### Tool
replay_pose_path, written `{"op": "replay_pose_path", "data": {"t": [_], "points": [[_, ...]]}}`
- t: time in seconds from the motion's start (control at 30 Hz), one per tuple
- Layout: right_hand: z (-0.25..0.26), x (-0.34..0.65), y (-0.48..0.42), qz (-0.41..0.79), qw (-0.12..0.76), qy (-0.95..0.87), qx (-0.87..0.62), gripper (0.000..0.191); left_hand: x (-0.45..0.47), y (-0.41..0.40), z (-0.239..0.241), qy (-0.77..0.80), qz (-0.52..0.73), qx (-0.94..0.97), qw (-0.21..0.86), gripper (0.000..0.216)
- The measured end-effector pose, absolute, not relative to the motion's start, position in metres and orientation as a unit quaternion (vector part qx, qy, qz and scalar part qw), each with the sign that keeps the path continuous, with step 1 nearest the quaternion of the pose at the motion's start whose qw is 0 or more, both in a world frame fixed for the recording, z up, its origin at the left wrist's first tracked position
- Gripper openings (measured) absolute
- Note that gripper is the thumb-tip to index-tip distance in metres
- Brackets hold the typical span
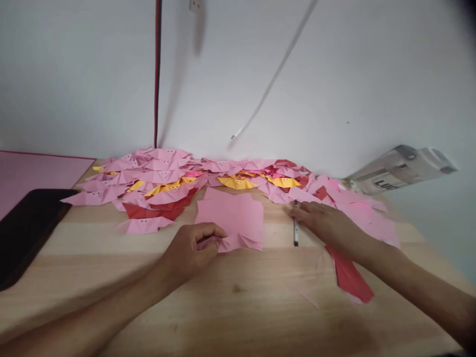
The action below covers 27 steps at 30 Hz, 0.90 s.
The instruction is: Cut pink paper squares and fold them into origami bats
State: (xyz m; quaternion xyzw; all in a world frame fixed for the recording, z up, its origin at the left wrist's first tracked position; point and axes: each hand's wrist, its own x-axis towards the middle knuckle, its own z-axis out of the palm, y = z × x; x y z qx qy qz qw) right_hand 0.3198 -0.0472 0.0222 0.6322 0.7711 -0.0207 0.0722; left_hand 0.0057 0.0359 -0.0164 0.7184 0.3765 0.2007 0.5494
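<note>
My left hand (pixel 197 245) is closed, thumb and forefinger pinching a folded pink paper figure (pixel 241 242) at its left end. That figure lies over the lower part of a stack of pink paper sheets (pixel 232 213). To the right, my right hand (pixel 323 220) reaches in with its fingertips gripping a slim pen (pixel 296 233), whose lower end points toward me at the tabletop. Beyond both hands, a long pile of folded pink figures (pixel 167 161) with small dark dots runs along the wall, with yellow figures (pixel 238 183) and red ones (pixel 159 208) among them.
A black phone-like object (pixel 31 228) rests at the left on a pink sheet (pixel 37 173). Pink sheets (pixel 372 223) and a red folded paper (pixel 349 277) lie near my right arm. A printed package (pixel 401 168) leans at the wall; a white cable (pixel 275 74) hangs there.
</note>
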Motion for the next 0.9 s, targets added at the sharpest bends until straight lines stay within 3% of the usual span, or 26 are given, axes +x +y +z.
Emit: {"op": "replay_pose_path", "data": {"t": [0.17, 0.3, 0.37, 0.43, 0.53, 0.63, 0.73, 0.9], "points": [[0.022, 0.331, -0.037, -0.042, 0.066, 0.849, 0.522, 0.034, 0.006, 0.036, -0.017, 0.379, 0.200, 0.716, 0.551, 0.022], [0.025, 0.331, -0.043, -0.013, -0.028, 0.793, 0.608, 0.018, 0.006, 0.036, -0.017, 0.385, 0.211, 0.710, 0.550, 0.023], [0.032, 0.313, -0.046, 0.007, -0.189, 0.719, 0.668, 0.014, 0.007, 0.036, -0.017, 0.385, 0.205, 0.713, 0.550, 0.025], [0.038, 0.286, -0.047, -0.041, -0.425, 0.608, 0.669, 0.014, 0.007, 0.036, -0.017, 0.375, 0.191, 0.721, 0.550, 0.028], [0.037, 0.240, -0.044, -0.272, -0.578, 0.503, 0.582, 0.006, 0.006, 0.034, -0.016, 0.342, 0.164, 0.758, 0.530, 0.030], [0.023, 0.206, -0.043, -0.412, -0.575, 0.475, 0.523, 0.016, 0.006, 0.031, -0.014, 0.315, 0.147, 0.808, 0.475, 0.030], [0.004, 0.188, -0.049, -0.441, -0.560, 0.461, 0.529, 0.029, 0.006, 0.028, -0.013, 0.317, 0.123, 0.839, 0.425, 0.025], [-0.014, 0.187, -0.062, -0.455, -0.491, 0.474, 0.572, 0.020, 0.007, 0.027, -0.018, 0.332, 0.113, 0.851, 0.390, 0.014]]}}
